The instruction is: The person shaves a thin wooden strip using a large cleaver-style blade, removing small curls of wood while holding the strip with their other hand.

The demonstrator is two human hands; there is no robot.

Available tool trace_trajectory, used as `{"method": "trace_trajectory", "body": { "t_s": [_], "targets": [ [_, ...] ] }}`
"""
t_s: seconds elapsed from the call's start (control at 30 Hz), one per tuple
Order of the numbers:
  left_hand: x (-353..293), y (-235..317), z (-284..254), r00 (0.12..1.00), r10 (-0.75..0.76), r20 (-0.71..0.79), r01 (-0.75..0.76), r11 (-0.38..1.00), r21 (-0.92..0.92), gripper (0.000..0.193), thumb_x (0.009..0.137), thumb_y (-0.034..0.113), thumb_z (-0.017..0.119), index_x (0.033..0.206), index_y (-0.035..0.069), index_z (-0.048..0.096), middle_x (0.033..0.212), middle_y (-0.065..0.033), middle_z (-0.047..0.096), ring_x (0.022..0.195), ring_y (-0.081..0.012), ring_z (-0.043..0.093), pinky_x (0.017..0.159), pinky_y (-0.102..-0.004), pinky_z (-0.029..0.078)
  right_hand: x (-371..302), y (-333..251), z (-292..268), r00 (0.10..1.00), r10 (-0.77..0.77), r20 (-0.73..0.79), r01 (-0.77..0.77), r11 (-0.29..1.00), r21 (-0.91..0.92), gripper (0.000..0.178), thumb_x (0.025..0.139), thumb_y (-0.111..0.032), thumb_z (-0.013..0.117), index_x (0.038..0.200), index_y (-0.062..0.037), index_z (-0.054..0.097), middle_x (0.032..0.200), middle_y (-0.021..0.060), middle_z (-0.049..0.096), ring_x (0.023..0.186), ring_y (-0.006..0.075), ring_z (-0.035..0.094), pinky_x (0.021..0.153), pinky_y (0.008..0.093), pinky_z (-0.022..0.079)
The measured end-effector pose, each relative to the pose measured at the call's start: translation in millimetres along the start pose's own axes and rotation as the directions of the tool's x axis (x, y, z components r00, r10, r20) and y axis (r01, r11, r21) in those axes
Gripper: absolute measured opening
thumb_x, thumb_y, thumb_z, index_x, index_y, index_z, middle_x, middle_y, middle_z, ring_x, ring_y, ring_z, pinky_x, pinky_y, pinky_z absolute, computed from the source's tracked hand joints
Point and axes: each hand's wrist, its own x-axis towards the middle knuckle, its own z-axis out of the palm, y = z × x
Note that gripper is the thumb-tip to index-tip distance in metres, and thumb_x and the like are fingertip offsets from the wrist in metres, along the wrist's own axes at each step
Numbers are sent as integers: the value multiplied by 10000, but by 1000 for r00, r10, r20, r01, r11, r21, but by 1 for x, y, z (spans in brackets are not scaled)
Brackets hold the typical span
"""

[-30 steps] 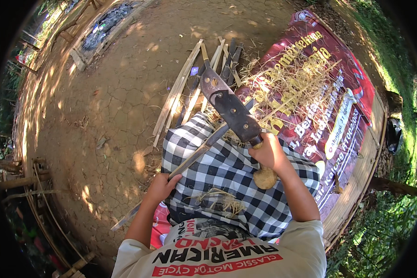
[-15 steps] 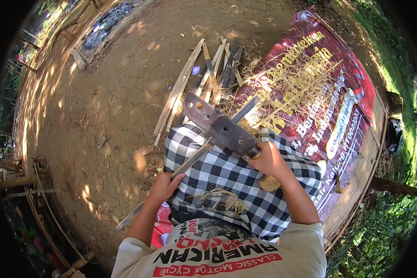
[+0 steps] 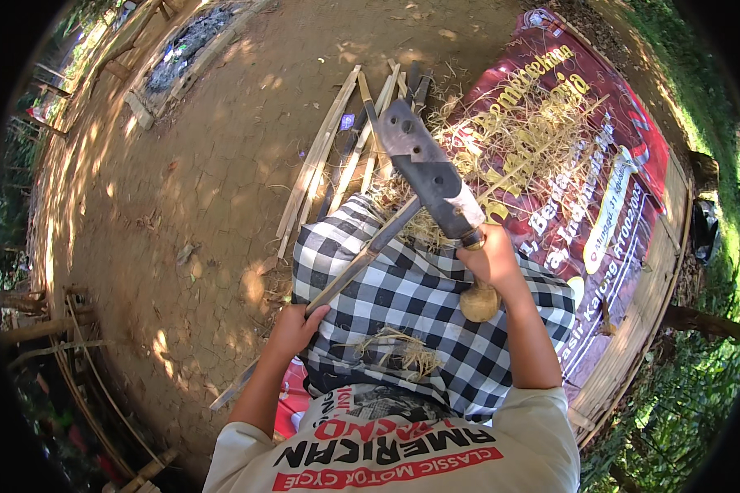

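My right hand (image 3: 489,255) is wrapped round the wooden handle of a broad dark machete (image 3: 436,177), whose blade has several holes along it. The handle's round knob (image 3: 479,303) juts below my fist. A long, narrow bamboo strip (image 3: 360,261) slants across my lap, with my left hand (image 3: 298,327) closed on it. Its far end meets the blade's edge; whether they touch or merely overlap I cannot tell. Under both hands spreads black-and-white checked cloth (image 3: 370,308) over my legs, with a small heap of shavings (image 3: 407,353) on it.
Several bamboo strips (image 3: 325,156) lie in a bundle on the bare ground ahead. Curly shavings (image 3: 543,135) cover part of a dark red printed banner (image 3: 625,197) at the right. A bamboo platform edge (image 3: 645,308) runs along the right, and a bamboo frame (image 3: 66,324) stands at the left.
The machete has swung upward and away, its blade now steeper and pointing farther ahead. My right hand has shifted slightly right and forward. The left hand and its strip stay nearly in place.
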Motion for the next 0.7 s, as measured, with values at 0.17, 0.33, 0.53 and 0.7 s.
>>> {"method": "trace_trajectory", "body": {
  "t_s": [0.17,0.33,0.53,0.7],
  "targets": [
    [3,-1,1,999,35,-11,-35,999,-4,533,902,422,606,692,-66,636,554,-191,577,509,-318,586,526,-406,453,-16,10,21,988,-156,22,155,946,-285,272,667,-89,697,878,75,645,748,259,641,734,358,666,685,383,513],
    [1,-1,0,1000,-2,-11,2,1000,5,547,904,425,605,682,-74,631,551,-188,577,510,-311,585,528,-399,454,-12,-3,7,973,-232,12,227,942,-248,270,665,-97,691,854,88,637,740,274,630,742,385,655,672,393,513],
    [1,5,-1,1000,2,-10,-2,1000,-3,550,904,427,605,692,-80,631,554,-186,579,507,-291,583,527,-398,456,-18,12,23,983,-158,91,176,951,-256,303,667,-117,684,878,95,638,751,278,635,755,388,655,678,381,515],
    [0,-6,2,1000,-16,-21,16,1000,12,548,900,432,609,713,-83,635,570,-198,586,523,-307,592,537,-403,461,-17,3,13,986,-159,41,163,973,-166,314,652,-116,701,857,111,631,770,287,638,773,402,654,690,380,516]
  ]
}}
